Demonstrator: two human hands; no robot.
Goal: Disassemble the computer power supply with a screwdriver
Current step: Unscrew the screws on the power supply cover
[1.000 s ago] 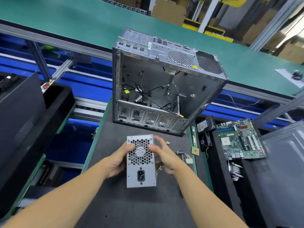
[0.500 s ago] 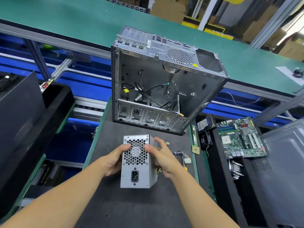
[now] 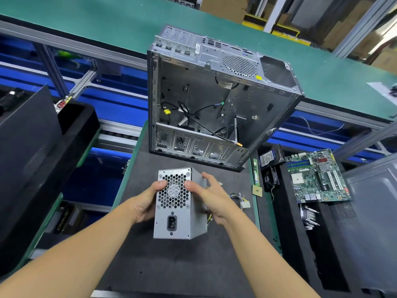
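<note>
Lowest in the frame, two bare forearms reached up over a dark foam mat [image 3: 171, 267]. At centre the left hand [image 3: 145, 204] and right hand [image 3: 212, 198] gripped the power supply [image 3: 181, 232] between them. The grey box showed its fan-grille face, with the mains socket below the grille. Each thumb pressed on the honeycomb grille. The left fingers wrapped behind the left side, and the right fingers spread along the right side panel. Whether the box touched the mat I could not tell.

Just right of the right hand, a wire bundle with a white connector [image 3: 245, 204] lay on the mat. A CPU chip [image 3: 257, 191] and a RAM stick [image 3: 255, 171] lay further right, near the mat's green edge. At right of centre a green motherboard [image 3: 318, 177] lay on black foam.

Above centre the opened computer case [image 3: 193, 95] lay with its interior facing up and loose black cables inside. A green conveyor belt [image 3: 96, 24] crossed the top of the frame.
</note>
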